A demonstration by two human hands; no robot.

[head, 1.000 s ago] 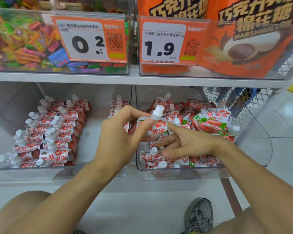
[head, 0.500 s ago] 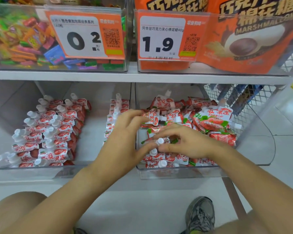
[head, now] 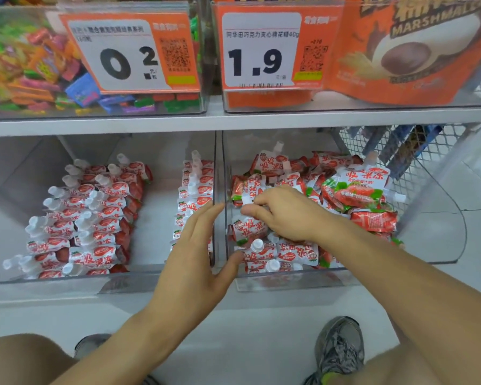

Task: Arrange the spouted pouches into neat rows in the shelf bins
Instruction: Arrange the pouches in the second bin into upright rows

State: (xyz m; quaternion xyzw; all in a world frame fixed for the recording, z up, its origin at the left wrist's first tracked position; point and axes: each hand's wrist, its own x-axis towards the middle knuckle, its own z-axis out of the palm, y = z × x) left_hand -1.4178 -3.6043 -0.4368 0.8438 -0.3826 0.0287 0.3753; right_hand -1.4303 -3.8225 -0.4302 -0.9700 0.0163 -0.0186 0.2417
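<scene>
A person crouches before a white shop shelf, seen from a camera on their head. On the lower level two clear plastic bins sit side by side. The left bin holds red-and-white spouted jelly pouches with white caps, laid in tidy overlapping rows on its left side, and one more row along its right wall. The right bin holds a loose, jumbled heap of the same pouches, with a few straightened ones near its front.

The right hand reaches into the right bin, fingers curled, pinching the top of one pouch lying at the bin's left front. The left hand hangs in front of the divider between the two bins, fingers straight and relaxed, holding nothing; its thumb lies close to the front pouches of the right bin, though whether it touches them cannot be told.

The step in hand appears to be building a row at the front left of the right bin. The next move likely calls for setting the pinched pouch flat, spout aligned with its neighbours, then pulling another from the heap.

Above, a candy bin with a price tag reading 0.2 and an orange marshmallow bag sit on the upper level.
</scene>
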